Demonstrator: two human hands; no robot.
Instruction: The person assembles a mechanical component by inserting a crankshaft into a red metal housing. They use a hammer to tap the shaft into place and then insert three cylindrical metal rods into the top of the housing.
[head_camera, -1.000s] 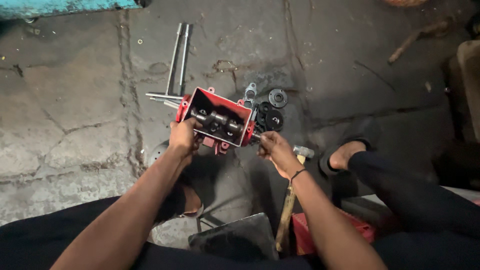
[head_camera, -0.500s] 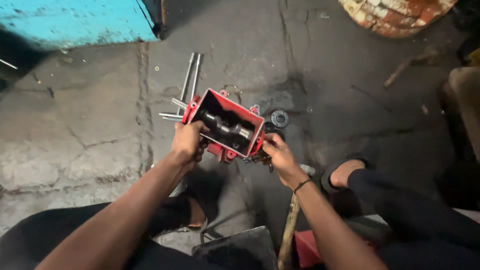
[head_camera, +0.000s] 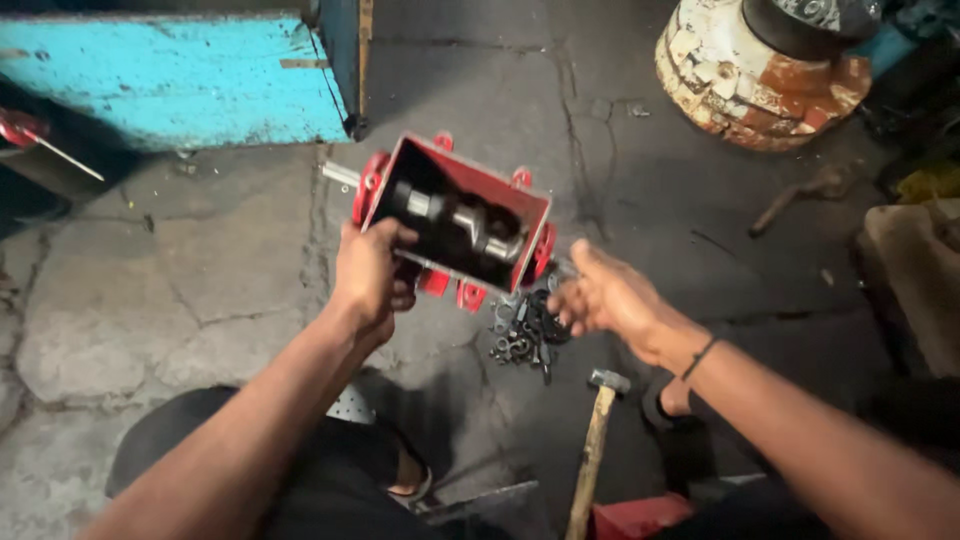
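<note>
We see the open red metal gearbox housing (head_camera: 455, 222), a steel shaft inside, lifted above the cracked concrete floor (head_camera: 150, 310); our left hand (head_camera: 372, 280) grips its near wall. Our right hand (head_camera: 600, 297) hovers spread beside it, above dark loose gears and washers (head_camera: 525, 335). A wooden-handled hammer (head_camera: 597, 440) lies nearby.

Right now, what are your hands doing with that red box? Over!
Left hand grips red gearbox housing, lifted and tilted. Right hand open, holding nothing, beside it. Loose nuts and washers below; hammer on floor.
</note>
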